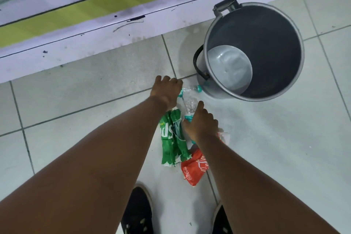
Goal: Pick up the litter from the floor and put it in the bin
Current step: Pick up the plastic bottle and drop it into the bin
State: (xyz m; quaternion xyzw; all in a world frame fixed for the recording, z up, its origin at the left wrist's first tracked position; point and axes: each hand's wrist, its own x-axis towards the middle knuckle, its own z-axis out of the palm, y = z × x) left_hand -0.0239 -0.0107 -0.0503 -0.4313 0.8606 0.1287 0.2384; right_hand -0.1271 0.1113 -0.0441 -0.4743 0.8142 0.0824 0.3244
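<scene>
Litter lies on the tiled floor in front of my feet. A crushed clear bottle with a teal cap lies beside the bin, and my left hand curls its fingers over that bottle's near end. A second clear bottle with a teal label points toward me. My right hand hovers over it with fingers spread, hiding its lower half. A green Sprite wrapper lies between my arms. A red Coca-Cola wrapper sits just below it. The grey metal bin stands open at the right, with nothing inside.
A white and yellow-green counter base runs along the far side of the floor. The bin has a black handle on its left side and a lid hinge at the back. My dark shoes are at the bottom edge.
</scene>
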